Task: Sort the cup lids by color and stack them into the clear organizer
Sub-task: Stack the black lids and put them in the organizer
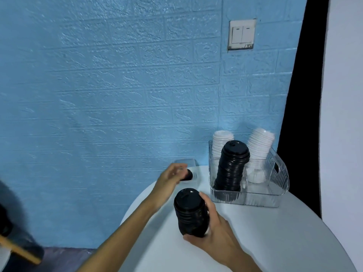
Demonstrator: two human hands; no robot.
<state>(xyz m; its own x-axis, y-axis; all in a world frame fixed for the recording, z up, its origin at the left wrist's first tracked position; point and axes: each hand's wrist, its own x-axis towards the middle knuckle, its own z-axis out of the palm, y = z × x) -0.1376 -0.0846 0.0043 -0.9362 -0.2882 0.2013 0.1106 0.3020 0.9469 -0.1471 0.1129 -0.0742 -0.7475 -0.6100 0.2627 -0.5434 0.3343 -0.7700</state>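
1. The right hand (213,230) wraps a stack of black lids (190,212) just above the white surface (275,242), fingers curled round its base.
2. The left hand (170,177) reaches forward and pinches a single black lid (188,175) in a small clear tray (186,162).
3. The held stack is glossy and ribbed, its long axis near upright, tops facing up.
4. The clear organizer (279,173) holds a leaning black stack (230,165) and white stacks (260,146).

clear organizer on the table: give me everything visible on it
The clear ribbed plastic organizer stands upright at the far right of the round white table, near the blue wall. It has a cut-out handle in its right side. Inside: a leaning stack of black lids in front, two stacks of white lids behind. Neither hand touches it.
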